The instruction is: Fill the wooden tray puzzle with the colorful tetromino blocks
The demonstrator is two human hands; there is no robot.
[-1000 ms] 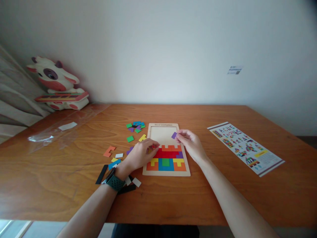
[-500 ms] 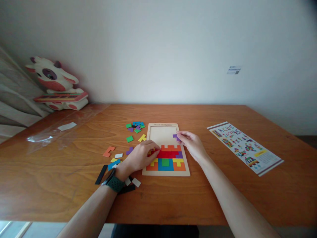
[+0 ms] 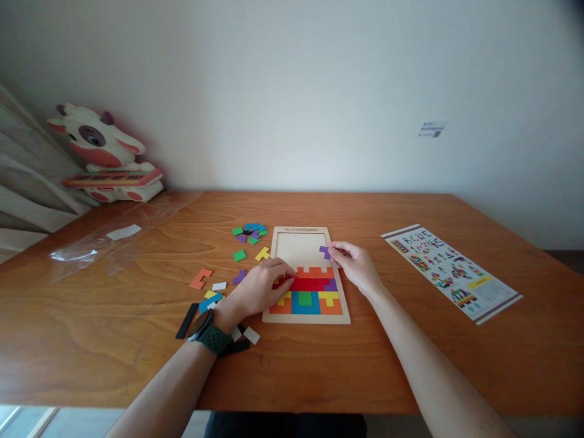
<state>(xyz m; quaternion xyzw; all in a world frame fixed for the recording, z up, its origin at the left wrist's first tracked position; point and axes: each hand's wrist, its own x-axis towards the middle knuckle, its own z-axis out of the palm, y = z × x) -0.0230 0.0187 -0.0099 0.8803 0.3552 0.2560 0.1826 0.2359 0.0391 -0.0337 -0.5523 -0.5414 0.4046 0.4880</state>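
Between the thumb and fingers of my right hand (image 3: 358,266) is a purple puzzle piece (image 3: 324,251), held above the right side of the wooden puzzle board (image 3: 306,320). My left hand (image 3: 262,287) rests over the board's left side with its fingers curled together. Its fingertips meet at the left end of the red pieces (image 3: 312,285); whatever is between them is hidden. Orange pieces (image 3: 314,272) lie above the red ones. In the lower rows sit a green piece (image 3: 305,298) framed by blue, and yellow and orange pieces (image 3: 329,299). The board's upper part shows bare wood.
Loose pieces lie left of the board, among them an orange one (image 3: 201,279), a black strip (image 3: 187,320) and a green square (image 3: 239,255). A printed sheet (image 3: 451,271) lies to the right. Clear plastic wrap (image 3: 91,246) and a cow toy keyboard (image 3: 114,179) are at the left.
The purple piece in my right hand has shifted and turned very slightly. My left hand stays in the same place on the board.
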